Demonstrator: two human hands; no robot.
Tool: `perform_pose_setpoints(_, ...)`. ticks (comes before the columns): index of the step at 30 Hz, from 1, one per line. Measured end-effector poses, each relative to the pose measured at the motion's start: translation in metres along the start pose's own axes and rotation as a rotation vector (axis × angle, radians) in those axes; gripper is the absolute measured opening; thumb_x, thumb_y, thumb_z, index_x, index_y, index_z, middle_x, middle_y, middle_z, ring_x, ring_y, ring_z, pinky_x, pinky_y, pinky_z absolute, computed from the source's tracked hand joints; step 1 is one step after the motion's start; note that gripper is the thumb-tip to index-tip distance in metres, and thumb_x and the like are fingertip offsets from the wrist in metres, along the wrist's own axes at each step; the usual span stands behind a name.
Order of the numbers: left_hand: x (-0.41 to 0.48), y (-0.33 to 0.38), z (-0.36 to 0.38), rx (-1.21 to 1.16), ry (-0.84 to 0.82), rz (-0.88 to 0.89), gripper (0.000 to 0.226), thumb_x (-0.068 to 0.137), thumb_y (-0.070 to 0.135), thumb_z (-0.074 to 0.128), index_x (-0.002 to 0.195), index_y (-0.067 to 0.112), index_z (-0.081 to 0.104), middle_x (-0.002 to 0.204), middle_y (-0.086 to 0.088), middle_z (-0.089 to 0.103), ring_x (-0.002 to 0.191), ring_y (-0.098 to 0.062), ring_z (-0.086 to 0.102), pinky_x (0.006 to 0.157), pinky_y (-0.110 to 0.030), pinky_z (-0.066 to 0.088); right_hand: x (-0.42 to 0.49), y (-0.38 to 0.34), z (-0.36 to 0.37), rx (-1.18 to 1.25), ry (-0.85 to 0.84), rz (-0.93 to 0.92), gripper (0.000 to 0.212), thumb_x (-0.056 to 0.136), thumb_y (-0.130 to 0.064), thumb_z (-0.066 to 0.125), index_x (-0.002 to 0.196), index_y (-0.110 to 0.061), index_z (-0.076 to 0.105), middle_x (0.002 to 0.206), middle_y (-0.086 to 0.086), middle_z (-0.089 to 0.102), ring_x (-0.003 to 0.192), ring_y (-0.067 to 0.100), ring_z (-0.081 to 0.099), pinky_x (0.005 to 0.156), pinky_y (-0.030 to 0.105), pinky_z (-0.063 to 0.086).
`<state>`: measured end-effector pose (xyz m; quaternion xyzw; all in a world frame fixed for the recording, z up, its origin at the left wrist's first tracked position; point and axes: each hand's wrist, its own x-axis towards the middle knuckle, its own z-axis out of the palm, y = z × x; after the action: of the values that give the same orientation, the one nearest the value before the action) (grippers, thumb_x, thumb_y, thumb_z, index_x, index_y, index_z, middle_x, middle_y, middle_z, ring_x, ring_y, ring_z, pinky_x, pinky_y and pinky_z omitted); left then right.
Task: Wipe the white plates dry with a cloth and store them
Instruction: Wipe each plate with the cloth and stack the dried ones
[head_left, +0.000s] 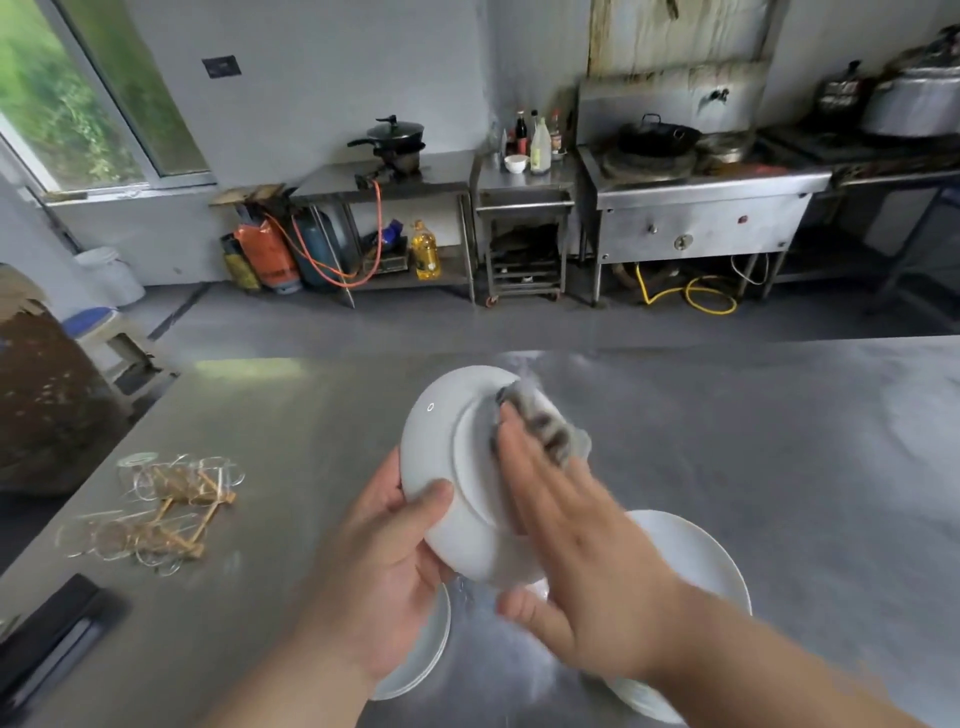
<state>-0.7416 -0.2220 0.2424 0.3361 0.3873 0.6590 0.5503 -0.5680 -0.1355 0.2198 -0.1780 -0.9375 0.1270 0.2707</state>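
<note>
Steel table (779, 467), viewed from above; kitchen wall in bg.

Far L, near edge: flat black case (52, 639), details unclear. Beyond it, clear glasses (171, 483) lying on the table w/ thin wooden sticks among them; blurred.

Centre: L hand (384, 587) grips the white plate (452, 467) at its lower edge. Thumb (431, 496) is curled over the underside of the rim; the other fingers are hidden behind the plate. Plate is held in the air over the table, tilted steeply, foot ring toward the camera. Below the L hand, a small stack of plates (431, 649) lies flat on the table.

R of centre: grey striped cloth (545, 426) lies against the plate's underside, upper R part. R hand (582, 561) presses it there w/ fingers (540, 467) straight and close together; motion blur hides finer detail.

R, under the R forearm: more white plates (701, 561) resting on the table, partly covered by the arm.
</note>
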Motion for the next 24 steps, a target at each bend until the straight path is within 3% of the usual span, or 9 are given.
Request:
perform_pose_setpoints(3,-0.004,-0.012,0.010,0.013,0.045,-0.037,0.045,0.093,0.021,0.063,0.137,0.031,0.067,0.141,-0.011,0.067,0.129,-0.029,0.065,0.089,-0.036,0.061,-0.007,-0.016,0.012,0.067,-0.029,-0.079,0.104,0.097,-0.078,0.018,0.165,0.000,0.006,0.175,0.013,0.001,0.159,0.037,0.020,0.122,0.053,0.034)
perform_pose_setpoints(5,-0.004,-0.015,0.013,-0.019,0.025,-0.034,0.049,0.095,0.017,0.060,0.141,0.030,0.064,0.144,-0.011,0.065,0.131,-0.029,0.063,0.093,-0.040,0.059,0.007,-0.003,0.000,0.016,0.001,-0.105,0.100,0.100,-0.071,0.021,0.161,0.007,0.011,0.173,0.020,0.004,0.161,0.034,0.013,0.124,0.054,0.030)
perform_pose_setpoints(9,0.002,-0.005,0.015,-0.106,0.000,0.012,0.047,0.096,0.011,0.056,0.142,0.015,0.062,0.145,-0.021,0.062,0.131,-0.039,0.062,0.099,-0.053,0.058,0.016,0.025,-0.022,-0.055,0.001,0.099,0.097,0.099,-0.067,0.019,0.161,0.006,0.000,0.172,0.018,-0.007,0.162,0.024,-0.008,0.128,0.051,0.017)
perform_pose_setpoints(12,0.007,-0.009,0.018,-0.125,0.034,0.008,0.044,0.095,0.013,0.059,0.138,0.015,0.066,0.142,-0.020,0.064,0.128,-0.035,0.065,0.091,-0.043,0.061,-0.009,0.007,-0.003,0.016,0.045,0.018,0.097,0.102,-0.067,0.020,0.160,0.011,0.006,0.172,0.023,0.001,0.161,0.036,0.002,0.127,0.057,0.021)
perform_pose_setpoints(14,0.007,-0.017,0.021,-0.110,0.069,-0.021,0.042,0.094,0.016,0.062,0.135,0.019,0.069,0.141,-0.019,0.065,0.127,-0.032,0.066,0.087,-0.036,0.061,-0.023,-0.007,0.008,0.070,0.024,-0.028,0.099,0.102,-0.070,0.018,0.162,0.008,0.007,0.174,0.020,0.002,0.161,0.035,0.006,0.125,0.055,0.026)
perform_pose_setpoints(18,0.002,-0.031,0.032,0.026,-0.048,-0.100,0.050,0.098,0.021,0.065,0.147,0.028,0.058,0.146,-0.015,0.063,0.132,-0.031,0.062,0.095,-0.042,0.059,-0.004,0.011,-0.023,0.029,0.019,0.009,0.098,0.102,-0.070,0.015,0.160,0.009,0.011,0.171,0.024,0.004,0.161,0.035,0.006,0.125,0.054,0.027)
perform_pose_setpoints(21,-0.001,-0.028,0.042,0.164,-0.079,-0.120,0.045,0.092,0.031,0.073,0.136,0.030,0.066,0.135,-0.016,0.069,0.127,-0.035,0.065,0.089,-0.046,0.059,0.019,0.029,-0.050,-0.041,0.021,0.021,0.102,0.097,-0.075,0.011,0.162,0.002,0.016,0.173,0.016,0.010,0.162,0.030,0.010,0.125,0.051,0.025)
perform_pose_setpoints(24,0.001,-0.016,0.043,0.145,-0.104,-0.086,0.045,0.095,0.019,0.068,0.139,0.025,0.064,0.136,-0.019,0.068,0.127,-0.038,0.065,0.087,-0.042,0.060,0.026,0.041,-0.060,-0.005,0.025,-0.017,0.100,0.096,-0.078,0.013,0.161,-0.005,0.033,0.171,0.009,0.025,0.158,0.025,0.026,0.123,0.049,0.030)
